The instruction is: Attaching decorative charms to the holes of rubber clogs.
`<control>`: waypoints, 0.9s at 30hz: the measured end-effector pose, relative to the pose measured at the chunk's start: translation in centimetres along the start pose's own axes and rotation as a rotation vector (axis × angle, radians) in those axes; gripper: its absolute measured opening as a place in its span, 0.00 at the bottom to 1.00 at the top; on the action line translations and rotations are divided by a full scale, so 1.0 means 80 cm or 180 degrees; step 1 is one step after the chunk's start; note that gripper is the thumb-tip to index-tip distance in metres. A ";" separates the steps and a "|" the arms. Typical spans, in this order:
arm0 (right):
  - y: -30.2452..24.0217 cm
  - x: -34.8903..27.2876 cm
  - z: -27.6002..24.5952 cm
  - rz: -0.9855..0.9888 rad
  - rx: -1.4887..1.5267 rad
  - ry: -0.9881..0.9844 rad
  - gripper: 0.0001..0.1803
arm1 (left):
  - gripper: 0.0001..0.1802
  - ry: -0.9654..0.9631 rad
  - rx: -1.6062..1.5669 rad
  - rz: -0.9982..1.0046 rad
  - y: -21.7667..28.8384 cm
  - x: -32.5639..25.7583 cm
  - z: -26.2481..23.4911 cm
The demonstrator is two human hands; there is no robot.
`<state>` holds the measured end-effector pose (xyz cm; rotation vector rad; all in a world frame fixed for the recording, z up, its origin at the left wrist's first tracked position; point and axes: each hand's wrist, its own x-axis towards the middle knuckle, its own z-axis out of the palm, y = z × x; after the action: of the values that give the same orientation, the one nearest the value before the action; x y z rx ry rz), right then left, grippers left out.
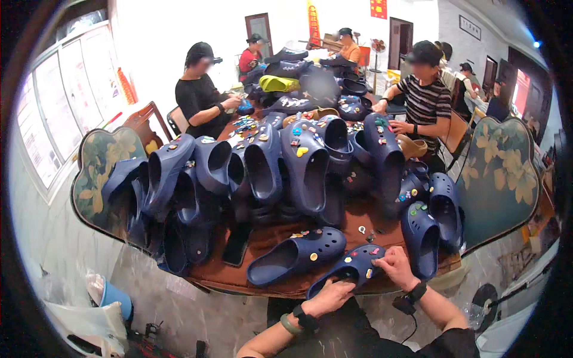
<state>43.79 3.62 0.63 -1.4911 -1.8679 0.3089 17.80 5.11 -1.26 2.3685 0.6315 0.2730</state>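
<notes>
A navy clog (356, 261) with colourful charms on its holed top lies at the table's near edge, toe pointing away to the right. My left hand (330, 296) holds it at the foot opening, its fingertips partly hidden inside. Over the toe, my right hand (396, 268) has its thumb and fingers pinched together beside a pink charm; whatever they grip is too small to make out. Just left lies another navy clog (305, 250) with charms. Small loose charms (362, 230) rest on the brown tabletop beyond my hands.
Navy clogs (310, 173) are heaped across the table, with a yellow-green clog (279, 83) farther back. A dark phone (237, 244) lies left of my hands. Two clogs (421, 238) stand at the right edge. Other people sit around the table. A blue bucket (116, 298) stands on the floor.
</notes>
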 end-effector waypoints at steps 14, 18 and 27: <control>0.000 0.022 0.006 0.0697 0.0559 -0.1086 0.36 | 0.07 0.0756 -0.0397 0.0582 -0.003 -0.008 0.001; 0.018 0.004 0.021 0.0425 0.0648 -0.0478 0.32 | 0.07 0.0265 -0.0582 0.0305 -0.014 0.002 -0.005; 0.023 -0.001 -0.006 0.1057 0.1218 -0.0299 0.17 | 0.08 0.0539 -0.0245 0.0066 0.011 -0.023 -0.045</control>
<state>45.52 3.98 -0.16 -1.5274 -1.5139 0.8550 15.28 5.59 1.96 2.2950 0.6630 0.5025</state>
